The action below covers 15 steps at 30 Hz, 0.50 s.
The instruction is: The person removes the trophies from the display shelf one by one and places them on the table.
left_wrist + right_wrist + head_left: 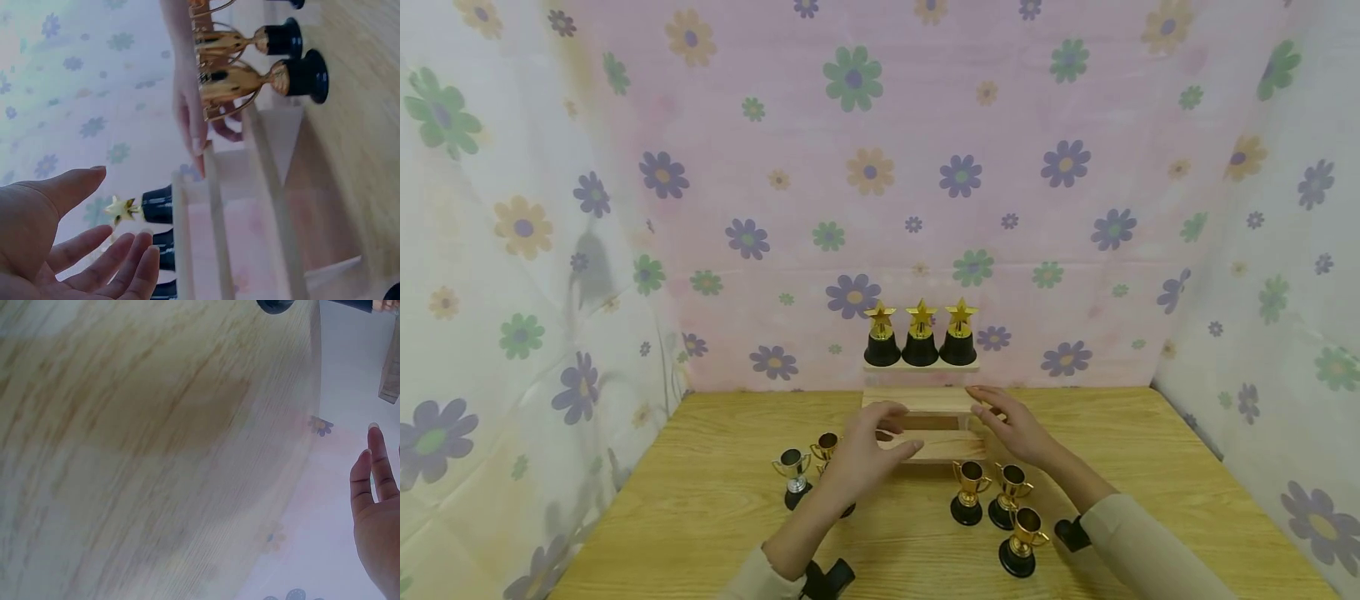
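A stepped wooden stand [936,446] has three tiers, with several-pointed gold stars on black bases, three star trophies [921,348], lined up along the top. My left hand [867,454] hovers over the left part of the lower tiers, fingers loosely bent and nothing held; the left wrist view shows its palm [28,231] with fingers apart. At the right end of the middle tier, my right hand [1011,425] has its fingertips right at the board's edge, thumb apart. Its fingers [381,469] look straight and hold nothing in the right wrist view.
Three gold cup trophies [967,492] stand on the wooden table [1097,450] in front of the stand's right side. A silver cup trophy [793,477] and gold cups [827,446] stand at the left, partly hidden by my left arm. Flowered cloth [850,208] encloses the table.
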{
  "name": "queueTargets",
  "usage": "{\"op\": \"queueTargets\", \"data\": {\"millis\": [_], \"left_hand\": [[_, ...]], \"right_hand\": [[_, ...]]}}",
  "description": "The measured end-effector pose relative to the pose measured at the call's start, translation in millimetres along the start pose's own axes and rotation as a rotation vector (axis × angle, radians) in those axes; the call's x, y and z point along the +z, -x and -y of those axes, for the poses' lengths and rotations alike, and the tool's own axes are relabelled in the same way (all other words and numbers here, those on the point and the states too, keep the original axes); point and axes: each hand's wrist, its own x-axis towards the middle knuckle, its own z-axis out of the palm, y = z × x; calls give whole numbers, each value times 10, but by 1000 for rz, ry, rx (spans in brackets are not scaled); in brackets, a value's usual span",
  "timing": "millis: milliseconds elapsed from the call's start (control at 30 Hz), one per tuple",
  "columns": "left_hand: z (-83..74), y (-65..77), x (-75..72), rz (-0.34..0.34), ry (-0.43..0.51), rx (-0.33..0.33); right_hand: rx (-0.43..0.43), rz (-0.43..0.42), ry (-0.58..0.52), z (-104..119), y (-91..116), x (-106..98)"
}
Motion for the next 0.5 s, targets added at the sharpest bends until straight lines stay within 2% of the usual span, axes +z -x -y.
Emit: {"op": "queueTargets", "data": {"millis": [167, 500], "left_hand": [[-63, -40, -165, -67, 20, 1], [-113, -180, -385, -114, 25, 46]], "right_hand": [[7, -2, -4, -7, 1, 7], [-10, -3, 1, -15, 5, 14]]}}
